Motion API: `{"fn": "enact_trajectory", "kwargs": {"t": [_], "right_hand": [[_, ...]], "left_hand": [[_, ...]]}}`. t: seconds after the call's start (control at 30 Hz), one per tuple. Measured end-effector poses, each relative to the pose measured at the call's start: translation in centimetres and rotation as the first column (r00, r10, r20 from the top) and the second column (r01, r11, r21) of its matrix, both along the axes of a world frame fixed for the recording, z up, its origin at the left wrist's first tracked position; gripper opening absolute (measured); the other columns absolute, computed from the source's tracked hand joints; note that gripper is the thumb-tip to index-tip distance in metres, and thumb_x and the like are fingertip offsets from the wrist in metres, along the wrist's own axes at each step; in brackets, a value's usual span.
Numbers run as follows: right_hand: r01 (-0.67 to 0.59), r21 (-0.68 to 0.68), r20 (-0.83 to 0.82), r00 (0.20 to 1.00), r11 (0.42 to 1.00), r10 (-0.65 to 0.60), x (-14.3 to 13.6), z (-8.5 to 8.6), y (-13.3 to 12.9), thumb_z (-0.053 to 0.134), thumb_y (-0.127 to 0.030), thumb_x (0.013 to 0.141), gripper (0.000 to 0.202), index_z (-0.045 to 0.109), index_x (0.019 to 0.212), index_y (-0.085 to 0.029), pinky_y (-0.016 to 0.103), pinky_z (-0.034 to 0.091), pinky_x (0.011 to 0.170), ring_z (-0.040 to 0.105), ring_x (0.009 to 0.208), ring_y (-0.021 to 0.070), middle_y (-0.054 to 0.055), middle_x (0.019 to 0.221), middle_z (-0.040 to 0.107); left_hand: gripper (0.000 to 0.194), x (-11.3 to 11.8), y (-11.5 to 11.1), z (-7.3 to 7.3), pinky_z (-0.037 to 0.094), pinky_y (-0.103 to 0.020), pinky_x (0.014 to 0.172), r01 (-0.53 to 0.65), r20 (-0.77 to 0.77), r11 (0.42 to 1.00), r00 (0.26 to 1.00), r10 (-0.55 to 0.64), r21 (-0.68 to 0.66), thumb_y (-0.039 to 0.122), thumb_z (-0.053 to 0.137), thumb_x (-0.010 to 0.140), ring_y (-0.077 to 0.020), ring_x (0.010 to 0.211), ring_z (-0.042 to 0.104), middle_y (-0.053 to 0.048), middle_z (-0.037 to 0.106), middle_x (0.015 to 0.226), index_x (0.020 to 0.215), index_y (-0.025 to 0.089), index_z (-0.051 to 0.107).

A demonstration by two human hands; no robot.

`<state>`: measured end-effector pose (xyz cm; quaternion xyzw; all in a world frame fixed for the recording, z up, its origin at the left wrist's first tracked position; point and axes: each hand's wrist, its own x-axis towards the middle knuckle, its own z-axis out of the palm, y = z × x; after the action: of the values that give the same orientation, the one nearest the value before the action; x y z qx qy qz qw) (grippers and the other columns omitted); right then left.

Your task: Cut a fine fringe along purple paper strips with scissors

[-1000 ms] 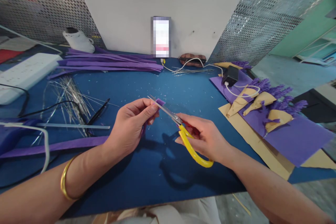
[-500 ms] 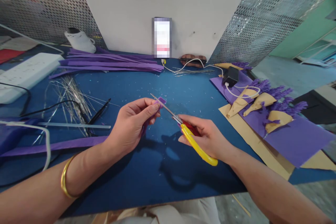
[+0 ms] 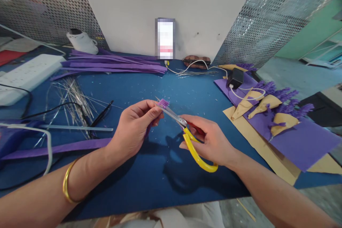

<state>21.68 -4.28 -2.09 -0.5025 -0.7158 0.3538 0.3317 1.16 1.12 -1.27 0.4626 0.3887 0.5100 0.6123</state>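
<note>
My left hand (image 3: 136,126) pinches a purple strip (image 3: 163,103) between thumb and fingers; its raised end shows fine fringe-like cuts, and part of the strip hangs below the fingers. In my right hand (image 3: 210,137) are scissors with yellow handles (image 3: 199,156), their blades (image 3: 172,114) pointing up and left across the strip near my left fingertips. The blades are slightly parted at the tips. A long purple strip (image 3: 80,146) lies on the table to the left, running under my left wrist.
Purple strips (image 3: 114,66) lie at the back, thin wires (image 3: 74,99) at the left beside a white power strip (image 3: 29,74). Paper-wrapped purple flowers (image 3: 284,123) rest on purple sheets (image 3: 307,146) at the right. A phone (image 3: 165,39) leans against the board.
The strip's end now shows fringe cuts facing up. The scissors have shifted slightly, and their yellow handle has swung a little down and left. My left hand is nearly unmoved.
</note>
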Motion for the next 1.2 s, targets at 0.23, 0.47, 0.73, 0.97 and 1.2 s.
{"fn": "enact_trajectory", "kwargs": {"t": [0.23,0.47,0.73,0.97,1.2], "right_hand": [[0.002,-0.002,0.03,1.0,1.0,-0.002,0.11,-0.03,-0.03,0.077,-0.039,0.081,0.051,0.062,0.128,-0.025,0.022,0.036,0.053,0.039,0.064,0.0127,-0.001,0.08,0.052],[0.002,0.009,0.076,0.997,1.0,-0.002,0.28,0.14,-0.18,0.075,-0.039,0.084,0.051,0.061,0.13,-0.025,0.023,0.036,0.054,0.041,0.064,0.0123,-0.001,0.082,0.055],[-0.011,-0.016,0.055,0.998,1.0,0.012,0.31,-0.01,-0.25,0.073,-0.038,0.085,0.051,0.06,0.132,-0.026,0.023,0.037,0.054,0.043,0.064,0.0121,-0.001,0.084,0.055],[0.006,-0.024,0.044,0.999,1.0,-0.005,0.16,0.07,-0.25,0.073,-0.037,0.085,0.047,0.062,0.129,-0.025,0.022,0.035,0.053,0.04,0.062,0.0113,-0.003,0.076,0.047],[0.015,0.001,0.046,0.999,1.0,-0.015,0.15,0.05,-0.1,0.075,-0.035,0.083,0.047,0.063,0.127,-0.025,0.022,0.034,0.053,0.039,0.062,0.0113,-0.003,0.079,0.049]], "left_hand": [[0.015,-0.06,-0.05,-0.01,0.033,-0.021,0.049,0.018,0.002,1.0,1.0,-0.018,-0.019,0.027,0.077,0.077,-0.0084,0.053,0.046,0.002,0.06,0.061,0.069,0.018,0.069],[0.016,-0.14,-0.08,-0.04,0.033,-0.02,0.049,0.017,0.015,1.0,1.0,-0.017,-0.023,0.027,0.078,0.078,-0.0078,0.052,0.046,0.002,0.06,0.06,0.068,0.018,0.068],[0.018,-0.09,0.03,-0.04,0.033,-0.017,0.048,0.02,0.028,1.0,0.999,-0.019,-0.021,0.025,0.078,0.078,-0.006,0.051,0.045,0.003,0.059,0.059,0.066,0.017,0.068],[0.011,-0.2,0.17,0.02,0.034,-0.016,0.048,0.065,0.068,0.996,0.996,-0.061,-0.058,0.022,0.08,0.075,-0.0053,0.052,0.047,0.002,0.061,0.062,0.07,0.016,0.072],[0.013,-0.31,0.14,0.17,0.033,-0.016,0.047,0.063,0.049,0.996,0.997,-0.06,-0.056,0.023,0.08,0.075,-0.0057,0.051,0.046,0.003,0.059,0.059,0.068,0.017,0.071]]}}
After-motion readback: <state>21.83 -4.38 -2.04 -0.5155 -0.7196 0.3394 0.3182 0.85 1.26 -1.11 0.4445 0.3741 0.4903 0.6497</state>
